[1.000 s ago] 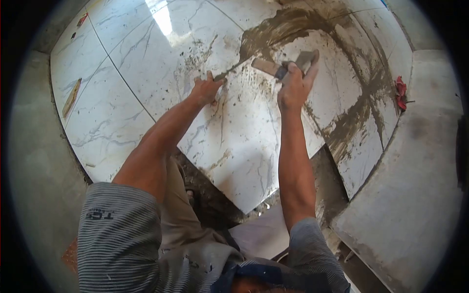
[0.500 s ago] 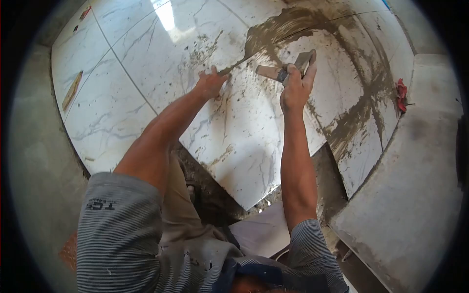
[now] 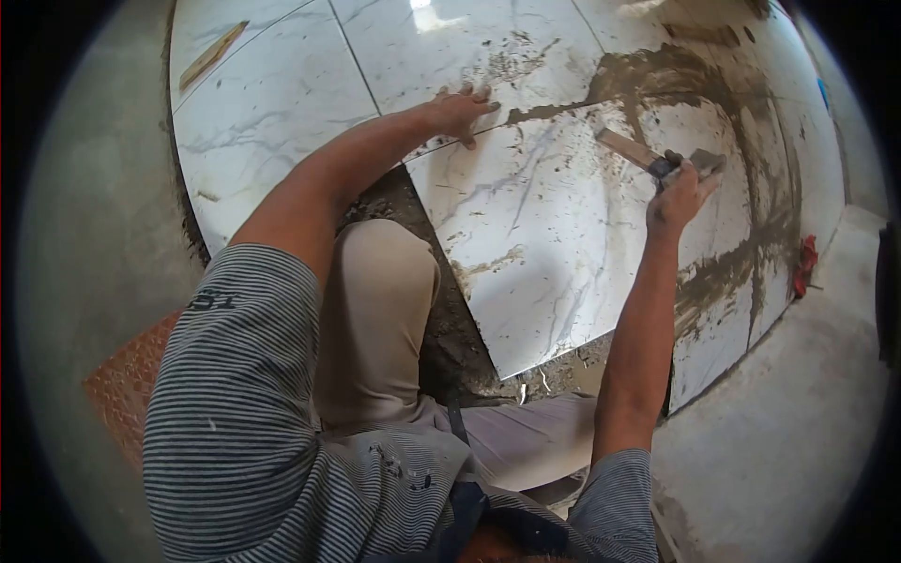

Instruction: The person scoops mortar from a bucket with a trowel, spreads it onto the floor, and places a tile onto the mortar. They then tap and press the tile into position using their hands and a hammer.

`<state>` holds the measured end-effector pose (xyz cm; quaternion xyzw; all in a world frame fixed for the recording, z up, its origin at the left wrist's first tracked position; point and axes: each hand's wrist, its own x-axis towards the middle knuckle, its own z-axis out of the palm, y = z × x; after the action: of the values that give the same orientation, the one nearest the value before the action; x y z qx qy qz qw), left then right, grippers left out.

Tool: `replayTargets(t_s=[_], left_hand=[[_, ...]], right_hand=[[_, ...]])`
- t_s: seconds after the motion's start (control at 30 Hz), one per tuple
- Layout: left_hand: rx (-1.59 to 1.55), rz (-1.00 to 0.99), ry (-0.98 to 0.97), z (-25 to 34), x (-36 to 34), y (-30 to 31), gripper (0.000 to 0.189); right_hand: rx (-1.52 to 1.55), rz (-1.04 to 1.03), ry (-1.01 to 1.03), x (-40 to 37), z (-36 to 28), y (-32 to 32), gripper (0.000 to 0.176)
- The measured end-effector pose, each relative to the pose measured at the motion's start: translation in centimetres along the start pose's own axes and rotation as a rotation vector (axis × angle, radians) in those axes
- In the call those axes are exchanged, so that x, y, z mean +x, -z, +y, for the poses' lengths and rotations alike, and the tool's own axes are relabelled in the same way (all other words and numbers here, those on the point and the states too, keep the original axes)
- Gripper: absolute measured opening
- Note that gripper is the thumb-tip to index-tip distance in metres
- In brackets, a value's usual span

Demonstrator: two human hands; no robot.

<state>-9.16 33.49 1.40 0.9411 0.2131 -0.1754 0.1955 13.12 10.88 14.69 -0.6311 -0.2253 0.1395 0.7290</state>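
Your right hand [image 3: 678, 197] has swung out toward 3 o'clock, fingers closed tight around the hammer [image 3: 624, 147]. It is now well apart from your left hand [image 3: 458, 108], which lies flat and open, holding nothing, at the 12 o'clock edge of the loose marble tile [image 3: 535, 244], seemingly steadying it.

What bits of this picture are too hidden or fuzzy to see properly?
Head view, hammer head: mostly covered by the right hand.
Head view, red thing by the floor's edge: too small and blurred.
Head view, ground under the big tile: hidden by the tile itself.
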Motion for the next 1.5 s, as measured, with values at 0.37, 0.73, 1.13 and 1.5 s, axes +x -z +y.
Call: replayTargets(t_s=[0.37, 0.73, 1.13, 1.5], left_hand=[[-0.036, -0.045, -0.012, -0.9, 0.7, -0.2, 0.106], [-0.040, -0.044, 0.009, -0.9, 0.7, -0.5, 0.108], [-0.023, -0.013, -0.002, -0.8, 0.8, -0.3, 0.105], [0.003, -0.004, 0.010, -1.0, 0.9, -0.5, 0.111]], right_hand=[[0.081, -0.075, -0.102, -5.5, -5.7, -7.1, 0.067], [0.225, -0.174, -0.084, -6.5, -3.3, -9.0, 0.067], [0.091, -0.173, -0.138, -6.9, -2.8, -9.5, 0.069], [0.199, -0.221, -0.152, -10.6, -4.7, -10.1, 0.064]])
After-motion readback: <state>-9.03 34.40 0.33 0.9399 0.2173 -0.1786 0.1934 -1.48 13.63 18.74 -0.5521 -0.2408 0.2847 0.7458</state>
